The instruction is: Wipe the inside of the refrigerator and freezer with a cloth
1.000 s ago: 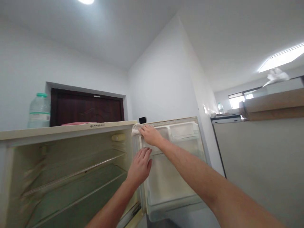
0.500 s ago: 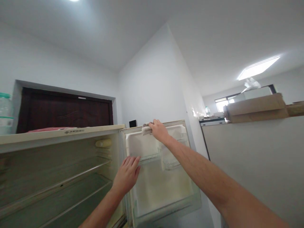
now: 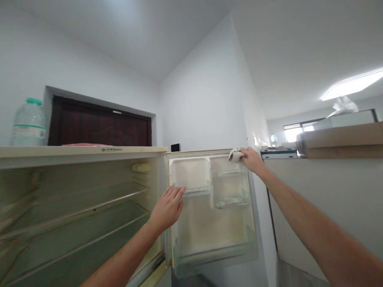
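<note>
An open fridge (image 3: 74, 159) fills the lower left, its wire shelves bare. Its door (image 3: 209, 223) stands swung out, inner side facing me, with two small compartments near the top. My left hand (image 3: 167, 207) lies flat with fingers together against the door's inner panel, just below the left compartment. My right hand (image 3: 251, 158) is closed on a white cloth (image 3: 235, 154) and presses it on the door's top right corner.
A large water bottle (image 3: 28, 123) and a red item (image 3: 83, 144) sit on the fridge top. A dark wooden door (image 3: 98, 127) is behind. A white wall corner rises behind the door. To the right, a tall cabinet (image 3: 323, 191) carries a cardboard box (image 3: 341, 141).
My right hand has slid the cloth along the door's top edge from the left corner to the right corner. The left hand stayed on the inner panel.
</note>
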The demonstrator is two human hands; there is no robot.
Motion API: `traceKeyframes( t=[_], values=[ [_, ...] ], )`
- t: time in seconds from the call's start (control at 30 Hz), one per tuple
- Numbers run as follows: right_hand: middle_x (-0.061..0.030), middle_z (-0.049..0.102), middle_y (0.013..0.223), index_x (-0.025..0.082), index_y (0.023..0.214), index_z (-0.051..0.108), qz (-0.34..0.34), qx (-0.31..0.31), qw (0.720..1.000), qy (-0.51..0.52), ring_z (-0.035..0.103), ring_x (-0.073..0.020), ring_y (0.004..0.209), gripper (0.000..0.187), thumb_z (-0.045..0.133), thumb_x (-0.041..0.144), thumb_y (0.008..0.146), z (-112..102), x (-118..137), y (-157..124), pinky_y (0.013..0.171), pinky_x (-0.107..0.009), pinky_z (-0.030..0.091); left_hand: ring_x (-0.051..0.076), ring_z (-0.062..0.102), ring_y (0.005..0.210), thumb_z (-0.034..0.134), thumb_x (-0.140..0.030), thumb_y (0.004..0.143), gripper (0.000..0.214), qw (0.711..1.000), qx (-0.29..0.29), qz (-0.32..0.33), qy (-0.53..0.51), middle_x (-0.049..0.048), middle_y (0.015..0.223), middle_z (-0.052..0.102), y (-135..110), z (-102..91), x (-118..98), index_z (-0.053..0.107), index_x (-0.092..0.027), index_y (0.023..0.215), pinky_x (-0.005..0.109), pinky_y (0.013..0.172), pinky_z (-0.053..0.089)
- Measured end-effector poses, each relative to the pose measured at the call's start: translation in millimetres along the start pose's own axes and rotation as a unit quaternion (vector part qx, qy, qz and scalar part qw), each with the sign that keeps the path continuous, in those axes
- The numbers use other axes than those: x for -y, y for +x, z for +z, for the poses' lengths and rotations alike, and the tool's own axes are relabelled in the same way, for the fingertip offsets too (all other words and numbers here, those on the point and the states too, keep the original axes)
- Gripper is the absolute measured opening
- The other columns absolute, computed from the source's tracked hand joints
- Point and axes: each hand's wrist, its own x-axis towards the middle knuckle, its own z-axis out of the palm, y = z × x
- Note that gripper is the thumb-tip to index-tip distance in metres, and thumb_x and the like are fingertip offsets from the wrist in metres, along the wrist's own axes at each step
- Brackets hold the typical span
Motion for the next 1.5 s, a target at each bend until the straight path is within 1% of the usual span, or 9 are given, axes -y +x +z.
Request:
traceKeyframes(
  t=[0.2, 0.3, 0.4, 0.6, 0.83, 1.0, 1.2, 1.37, 1.5],
  values=[
    [-0.0164, 0.077, 0.094, 0.014, 0.107, 0.084, 0.299, -0.105, 0.945, 0.075, 0.069, -0.0276, 0.087, 0.025, 0.062, 0.020, 0.095, -6.3, -38.2, -9.9, 0.078, -0.039, 0.043, 0.034, 0.069, 0.145, 0.060, -0.026, 0.111, 0.049, 0.999, 0.033, 0.003, -0.040, 0.0121, 0.153, 0.074, 7.3, -23.7, 11.0, 0.058, -0.023, 0.160, 0.057, 0.132, 0.055],
    [-0.0166, 0.077, 0.092, 0.015, 0.104, 0.083, 0.352, -0.116, 0.925, 0.086, 0.067, -0.0291, 0.086, 0.022, 0.067, 0.022, 0.092, -9.7, -36.2, -15.5, 0.078, -0.039, 0.045, 0.033, 0.064, 0.151, 0.054, -0.029, 0.114, 0.047, 0.998, -0.017, -0.017, -0.054, 0.0134, 0.159, 0.071, 32.2, -46.2, 38.8, 0.059, -0.024, 0.160, 0.057, 0.137, 0.050],
    [-0.0170, 0.073, 0.095, 0.013, 0.103, 0.081, 0.288, -0.146, 0.944, 0.063, 0.064, -0.0304, 0.093, 0.023, 0.065, 0.025, 0.093, -11.5, -11.7, -15.9, 0.087, -0.041, 0.049, 0.032, 0.060, 0.157, 0.043, -0.013, 0.108, 0.057, 0.998, -0.041, -0.036, -0.038, 0.0172, 0.162, 0.069, 76.3, -65.1, 78.3, 0.056, -0.017, 0.163, 0.056, 0.143, 0.042],
    [-0.0189, 0.067, 0.116, 0.015, 0.110, 0.080, 0.036, -0.188, 0.981, 0.036, 0.058, -0.0339, 0.113, 0.027, 0.058, 0.026, 0.100, -6.0, 87.8, -15.1, 0.107, -0.048, 0.050, 0.034, 0.057, 0.162, 0.044, 0.006, 0.086, 0.080, 0.998, 0.040, -0.035, -0.034, 0.0265, 0.171, 0.061, 154.5, -67.9, 132.9, 0.053, -0.003, 0.165, 0.053, 0.139, 0.045],
    [-0.0182, 0.070, 0.131, 0.017, 0.132, 0.080, -0.116, -0.090, 0.986, 0.084, 0.060, -0.0339, 0.126, 0.037, 0.056, 0.017, 0.104, 18.2, 191.4, -35.1, 0.116, -0.047, 0.050, 0.034, 0.066, 0.148, 0.049, 0.006, 0.086, 0.068, 0.997, 0.045, -0.014, -0.061, 0.0224, 0.149, 0.072, 153.7, -70.0, 130.9, 0.070, -0.011, 0.148, 0.052, 0.135, 0.049],
    [-0.0165, 0.075, 0.135, 0.019, 0.141, 0.076, -0.115, 0.010, 0.986, 0.121, 0.066, -0.0316, 0.127, 0.040, 0.054, 0.017, 0.108, 40.0, 247.7, -42.9, 0.111, -0.040, 0.053, 0.029, 0.074, 0.127, 0.047, 0.005, 0.084, 0.058, 0.992, 0.053, -0.003, -0.111, 0.0119, 0.126, 0.080, 129.8, -73.9, 125.3, 0.080, -0.021, 0.124, 0.044, 0.120, 0.059],
    [-0.0164, 0.083, 0.124, 0.017, 0.133, 0.076, -0.012, 0.095, 0.984, 0.151, 0.078, -0.0298, 0.110, 0.035, 0.048, 0.024, 0.113, 70.6, 309.6, -22.4, 0.094, -0.036, 0.056, 0.025, 0.077, 0.096, 0.049, 0.002, 0.078, 0.053, 0.982, 0.032, -0.068, -0.172, 0.0082, 0.103, 0.086, 132.1, -73.3, 140.8, 0.081, -0.016, 0.117, 0.034, 0.091, 0.063],
    [-0.0210, 0.086, 0.123, 0.013, 0.130, 0.078, 0.031, 0.191, 0.963, 0.188, 0.082, -0.0310, 0.111, 0.037, 0.046, 0.024, 0.114, 104.4, 348.5, -28.5, 0.089, -0.035, 0.058, 0.027, 0.078, 0.101, 0.052, 0.001, 0.075, 0.059, 0.972, 0.019, -0.101, -0.212, 0.0099, 0.106, 0.087, 133.7, -74.6, 145.6, 0.081, -0.015, 0.123, 0.041, 0.100, 0.063],
    [-0.0235, 0.086, 0.117, 0.012, 0.125, 0.082, -0.014, 0.236, 0.959, 0.154, 0.083, -0.0319, 0.106, 0.035, 0.051, 0.023, 0.112, 107.4, 341.8, -44.5, 0.087, -0.035, 0.057, 0.027, 0.080, 0.114, 0.053, 0.002, 0.074, 0.071, 0.949, 0.000, -0.139, -0.283, 0.0094, 0.117, 0.089, 124.4, -75.5, 135.2, 0.078, -0.019, 0.137, 0.044, 0.111, 0.061]
  ],
)
